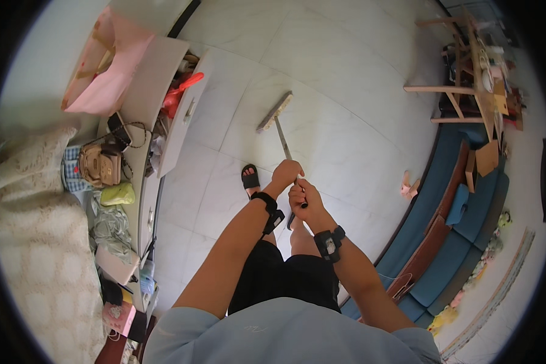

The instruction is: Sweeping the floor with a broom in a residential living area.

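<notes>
A broom (283, 141) slants across the pale tiled floor (340, 142), its wide head (275, 112) resting on the tiles ahead of the person and its handle running back to both hands. The left hand (287, 175) is curled round the handle, on the stretch nearer the head. The right hand (306, 198) is closed round it just behind, close to the dark end; the two hands are touching or almost so. Each wrist wears a black strapped device.

Left of the handle, a foot in a black sandal (250, 176) stands on the tiles; the other foot is mostly hidden by the right hand and arm.

Further left runs a pale cabinet with an open drawer (187, 118), where a red bag (172, 100) sticks up. On the cabinet top are a pink box (126, 54), a brown handbag (101, 165) and a yellow-green pouch (117, 194).

Well to the right, a blue sofa (438, 274) has a brown mat (420, 247) along its seat and an open cardboard box (486, 159) on it. A wooden chair (438, 89) stands beyond its far end.
</notes>
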`<state>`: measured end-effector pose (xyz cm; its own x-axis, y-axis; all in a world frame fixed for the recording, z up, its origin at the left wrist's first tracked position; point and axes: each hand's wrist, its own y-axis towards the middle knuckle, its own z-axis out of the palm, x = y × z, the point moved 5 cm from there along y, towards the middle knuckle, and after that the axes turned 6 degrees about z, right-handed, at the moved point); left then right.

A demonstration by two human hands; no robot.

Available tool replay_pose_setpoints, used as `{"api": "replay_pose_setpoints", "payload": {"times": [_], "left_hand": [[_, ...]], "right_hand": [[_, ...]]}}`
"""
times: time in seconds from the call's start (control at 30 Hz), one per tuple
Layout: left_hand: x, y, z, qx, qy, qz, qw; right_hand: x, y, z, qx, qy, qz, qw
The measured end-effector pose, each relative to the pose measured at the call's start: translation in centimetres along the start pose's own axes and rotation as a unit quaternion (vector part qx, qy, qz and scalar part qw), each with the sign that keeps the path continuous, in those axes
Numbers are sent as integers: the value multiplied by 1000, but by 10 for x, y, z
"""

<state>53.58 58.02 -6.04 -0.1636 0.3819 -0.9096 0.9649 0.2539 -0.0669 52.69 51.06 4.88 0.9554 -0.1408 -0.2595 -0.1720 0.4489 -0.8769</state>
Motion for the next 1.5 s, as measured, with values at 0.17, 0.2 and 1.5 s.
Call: {"api": "replay_pose_setpoints", "payload": {"times": [0.17, 0.2, 1.5], "left_hand": [[-33, -23, -18, -17, -80, -99, 992], [-35, -29, -23, -15, -89, -86, 992], [-230, -144, 488, 306, 20, 3, 952]], "right_hand": [[-14, -27, 5, -27, -25, -9, 999], [-21, -28, 5, -3, -36, 29, 999], [96, -275, -493, -149, -303, -33, 941]]}}
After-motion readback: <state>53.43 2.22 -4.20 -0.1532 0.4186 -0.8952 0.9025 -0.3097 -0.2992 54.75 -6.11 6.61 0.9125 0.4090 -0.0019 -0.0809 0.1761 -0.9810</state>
